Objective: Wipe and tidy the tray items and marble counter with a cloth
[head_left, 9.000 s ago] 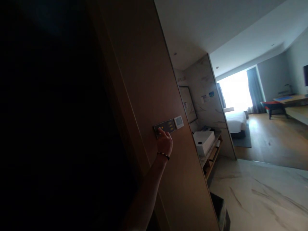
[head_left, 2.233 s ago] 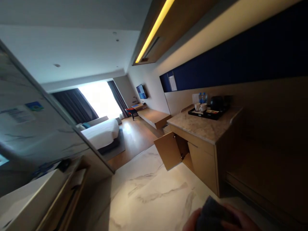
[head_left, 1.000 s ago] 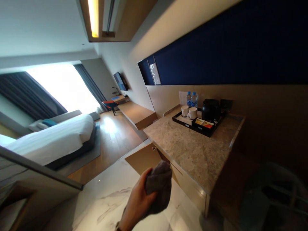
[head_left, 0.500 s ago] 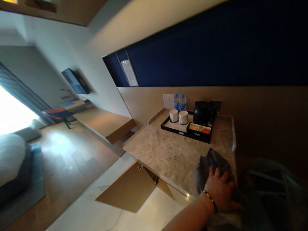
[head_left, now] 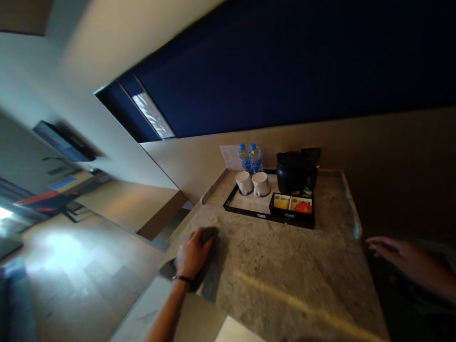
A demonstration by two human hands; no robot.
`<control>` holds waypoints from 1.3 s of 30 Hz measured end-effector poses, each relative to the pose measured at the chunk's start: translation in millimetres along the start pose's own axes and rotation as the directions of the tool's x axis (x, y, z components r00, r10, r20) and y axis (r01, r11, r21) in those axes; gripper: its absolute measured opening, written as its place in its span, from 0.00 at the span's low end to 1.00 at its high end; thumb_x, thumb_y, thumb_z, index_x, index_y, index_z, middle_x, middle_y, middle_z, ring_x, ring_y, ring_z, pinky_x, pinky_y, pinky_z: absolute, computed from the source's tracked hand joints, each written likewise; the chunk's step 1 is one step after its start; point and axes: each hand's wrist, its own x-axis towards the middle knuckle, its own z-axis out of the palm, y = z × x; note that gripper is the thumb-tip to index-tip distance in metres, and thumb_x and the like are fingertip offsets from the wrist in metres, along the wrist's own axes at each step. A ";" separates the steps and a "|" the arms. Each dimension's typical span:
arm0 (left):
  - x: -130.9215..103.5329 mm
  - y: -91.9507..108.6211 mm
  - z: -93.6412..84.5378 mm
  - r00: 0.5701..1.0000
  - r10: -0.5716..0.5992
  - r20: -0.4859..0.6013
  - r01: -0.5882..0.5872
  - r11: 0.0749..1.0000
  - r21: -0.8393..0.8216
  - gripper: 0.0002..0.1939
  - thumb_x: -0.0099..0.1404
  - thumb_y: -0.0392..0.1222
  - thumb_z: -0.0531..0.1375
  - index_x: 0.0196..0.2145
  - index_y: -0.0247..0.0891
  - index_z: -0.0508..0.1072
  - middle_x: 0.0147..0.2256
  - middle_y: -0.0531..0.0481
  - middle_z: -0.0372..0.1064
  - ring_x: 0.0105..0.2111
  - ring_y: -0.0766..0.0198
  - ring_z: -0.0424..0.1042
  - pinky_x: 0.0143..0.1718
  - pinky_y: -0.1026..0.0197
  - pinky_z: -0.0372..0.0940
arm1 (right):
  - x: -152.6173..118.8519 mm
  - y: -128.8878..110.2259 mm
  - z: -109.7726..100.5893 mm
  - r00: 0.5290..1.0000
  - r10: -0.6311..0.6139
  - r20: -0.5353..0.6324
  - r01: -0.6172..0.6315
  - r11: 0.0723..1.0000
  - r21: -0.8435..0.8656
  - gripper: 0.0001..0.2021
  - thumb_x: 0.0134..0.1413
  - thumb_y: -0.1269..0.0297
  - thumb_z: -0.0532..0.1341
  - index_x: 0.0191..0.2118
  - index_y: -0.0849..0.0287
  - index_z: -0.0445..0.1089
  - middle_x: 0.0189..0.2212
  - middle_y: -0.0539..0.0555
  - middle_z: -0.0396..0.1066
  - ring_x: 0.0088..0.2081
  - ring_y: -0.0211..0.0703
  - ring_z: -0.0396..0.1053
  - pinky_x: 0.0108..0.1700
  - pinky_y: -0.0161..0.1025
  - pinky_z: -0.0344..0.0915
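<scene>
My left hand presses a dark grey cloth onto the left side of the marble counter, its fingers bent around it. The cloth hangs partly over the counter's left front edge. At the far right, my right hand is beyond the counter's right edge, fingers bent and together; whether anything is in it is too dark to make out. A black tray at the back carries two white cups, a black kettle and a box of sachets.
Two water bottles and a white card stand by the back wall. A raised rim borders the counter. At the left are a wooden desk, a chair and a wall screen.
My left hand has swept the cloth from the counter's right side to its left. My right hand has come into view at the right. The view has turned and moved closer to the counter.
</scene>
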 end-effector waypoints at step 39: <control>103.6 38.7 0.7 0.691 0.711 -0.129 -0.682 0.584 -0.441 0.17 0.68 0.48 0.54 0.51 0.39 0.69 0.48 0.45 0.71 0.49 0.58 0.71 0.52 0.56 0.67 | -20.8 -189.2 129.4 0.861 -0.504 -0.072 0.413 0.774 -0.480 0.10 0.67 0.65 0.52 0.44 0.58 0.70 0.39 0.54 0.72 0.41 0.45 0.70 0.44 0.44 0.69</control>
